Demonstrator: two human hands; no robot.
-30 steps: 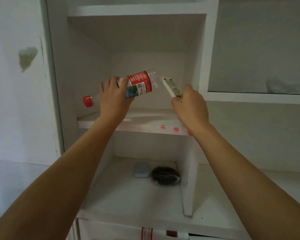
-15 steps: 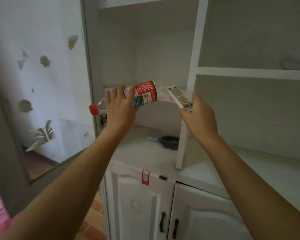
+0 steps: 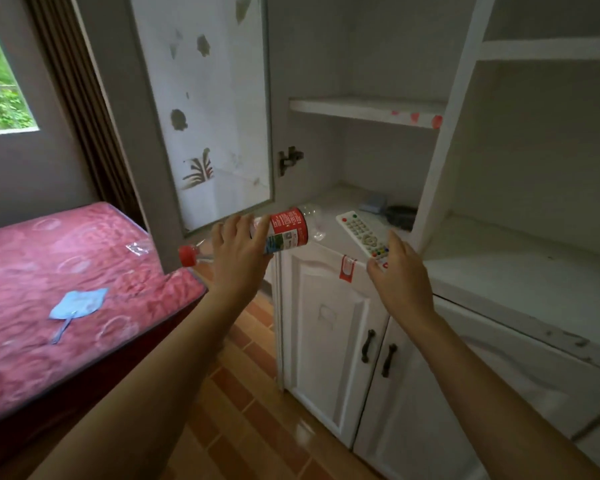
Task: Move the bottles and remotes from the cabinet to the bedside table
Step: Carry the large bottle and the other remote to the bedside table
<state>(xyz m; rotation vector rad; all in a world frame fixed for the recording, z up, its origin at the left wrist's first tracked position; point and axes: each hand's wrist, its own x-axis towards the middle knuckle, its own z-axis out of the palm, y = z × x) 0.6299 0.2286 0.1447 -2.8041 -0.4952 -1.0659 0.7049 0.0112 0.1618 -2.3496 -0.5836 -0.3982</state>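
My left hand grips a clear plastic bottle with a red label and red cap, held sideways with the cap pointing left, out in front of the white cabinet. A white remote with coloured buttons is in my right hand, held by its near end, buttons up. Both hands are below the cabinet's upper shelf, at about counter height. No bedside table is in view.
The cabinet's glass door stands open to the left of my hands. A small blue-grey box and a dark object lie on the lower shelf. A bed with a red cover and a blue fan is at left.
Both hands have drawn back from the upper shelf with the bottle and remote. The view has swung down and left, bringing the bed, window and floor into sight.
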